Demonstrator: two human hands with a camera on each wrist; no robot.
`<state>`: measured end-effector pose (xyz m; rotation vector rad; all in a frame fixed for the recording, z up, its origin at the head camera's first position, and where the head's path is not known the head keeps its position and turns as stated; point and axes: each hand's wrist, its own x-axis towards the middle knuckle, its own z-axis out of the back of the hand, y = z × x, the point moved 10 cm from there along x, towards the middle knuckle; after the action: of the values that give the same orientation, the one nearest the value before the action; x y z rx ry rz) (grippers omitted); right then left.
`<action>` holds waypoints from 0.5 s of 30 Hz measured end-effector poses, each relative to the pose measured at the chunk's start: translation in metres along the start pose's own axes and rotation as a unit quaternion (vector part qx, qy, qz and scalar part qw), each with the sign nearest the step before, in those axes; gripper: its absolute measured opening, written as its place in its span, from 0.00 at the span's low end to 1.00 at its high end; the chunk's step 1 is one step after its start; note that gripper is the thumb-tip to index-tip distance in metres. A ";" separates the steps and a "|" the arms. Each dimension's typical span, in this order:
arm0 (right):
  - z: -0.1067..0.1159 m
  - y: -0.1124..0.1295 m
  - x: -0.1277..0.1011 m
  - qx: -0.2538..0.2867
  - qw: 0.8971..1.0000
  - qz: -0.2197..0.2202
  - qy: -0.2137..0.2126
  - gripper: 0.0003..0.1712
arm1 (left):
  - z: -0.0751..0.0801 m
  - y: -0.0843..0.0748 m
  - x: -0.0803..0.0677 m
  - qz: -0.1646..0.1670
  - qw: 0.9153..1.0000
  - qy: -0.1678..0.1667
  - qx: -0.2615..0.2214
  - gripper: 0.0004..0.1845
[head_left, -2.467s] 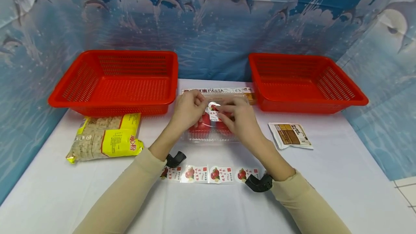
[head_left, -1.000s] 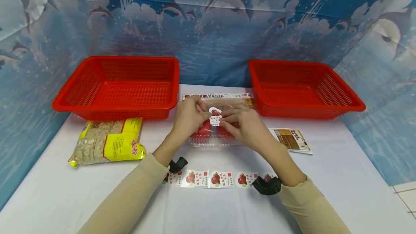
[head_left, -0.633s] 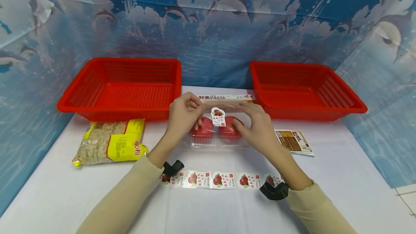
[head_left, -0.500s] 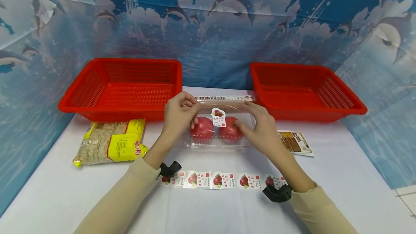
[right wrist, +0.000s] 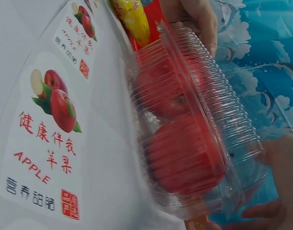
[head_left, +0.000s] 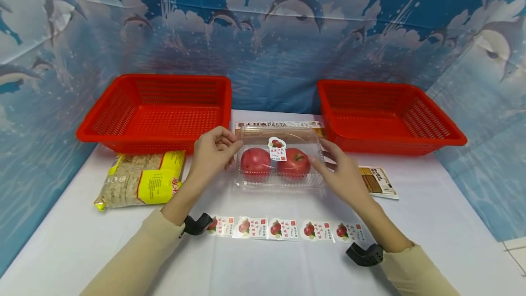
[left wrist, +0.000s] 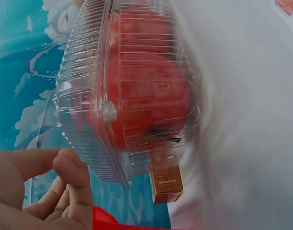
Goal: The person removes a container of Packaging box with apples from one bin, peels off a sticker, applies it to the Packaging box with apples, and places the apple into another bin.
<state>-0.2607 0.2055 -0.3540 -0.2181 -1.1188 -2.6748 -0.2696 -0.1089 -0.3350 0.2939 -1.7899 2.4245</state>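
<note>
A closed clear plastic clamshell box [head_left: 283, 182] sits mid-table with two red tomatoes [head_left: 255, 161] inside. On its lid lies a white apple sticker [head_left: 277, 149], slightly tilted. My left hand [head_left: 211, 152] is beside the box's left end, fingers loosely bent and holding nothing. In the left wrist view a small gap shows between those fingertips [left wrist: 69, 160] and the ribbed lid. My right hand [head_left: 341, 170] is at the box's right end, fingers relaxed. A fingertip [right wrist: 268, 151] overlaps the lid's side in the right wrist view.
Two red plastic baskets [head_left: 154, 145] [head_left: 394, 143] stand at the back. A pasta box [head_left: 279, 124] lies behind the clamshell. To the left is a yellow bag [head_left: 144, 179], to the right a brown-and-white packet [head_left: 378, 182]. Several apple stickers [head_left: 283, 229] line the front.
Both hands were on the lid, fingers at the sticker. They have let go and moved apart, left hand leftward and right hand rightward. The sticker stays on the lid.
</note>
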 end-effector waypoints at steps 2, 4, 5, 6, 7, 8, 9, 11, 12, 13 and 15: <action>0.004 -0.002 -0.001 0.003 1.000 -0.009 -0.001 0.37 | -0.003 0.000 -0.001 0.004 1.000 0.013 0.014 0.09; 0.007 -0.005 -0.001 0.004 1.000 -0.023 -0.001 0.35 | -0.005 -0.002 -0.002 0.000 0.999 0.018 0.034 0.08; 0.009 -0.005 -0.001 0.002 1.000 -0.030 -0.002 0.35 | -0.005 -0.003 -0.003 -0.004 0.999 0.018 0.047 0.07; 0.010 -0.006 -0.002 0.003 0.999 -0.036 -0.001 0.34 | -0.005 -0.004 -0.003 -0.008 0.998 0.016 0.064 0.06; 0.011 -0.007 -0.001 0.004 0.999 -0.041 0.000 0.33 | -0.005 -0.005 -0.004 -0.016 0.996 0.011 0.083 0.06; 0.012 -0.007 -0.001 0.005 0.999 -0.047 0.002 0.33 | -0.004 -0.006 -0.004 -0.023 0.994 0.006 0.107 0.06; 0.012 -0.008 -0.001 0.005 0.999 -0.051 0.004 0.32 | -0.004 -0.008 -0.005 -0.031 0.991 0.000 0.130 0.06; 0.012 -0.009 -0.001 0.004 0.998 -0.055 0.007 0.32 | -0.003 -0.009 -0.006 -0.039 0.985 -0.005 0.171 0.07; 0.012 -0.010 -0.001 0.003 0.998 -0.056 0.009 0.32 | -0.004 -0.009 -0.006 -0.039 0.981 -0.006 0.189 0.08; 0.011 -0.011 -0.001 0.001 0.998 -0.057 0.012 0.32 | -0.004 -0.009 -0.007 -0.037 0.978 -0.004 0.204 0.09; 0.010 -0.012 -0.001 -0.005 0.998 -0.058 0.013 0.32 | -0.006 -0.007 -0.008 -0.024 0.975 0.004 0.222 0.11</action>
<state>-0.2620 0.2209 -0.3550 -0.1235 -1.1451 -2.7755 -0.2610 -0.1009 -0.3318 0.3591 -1.1982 2.7599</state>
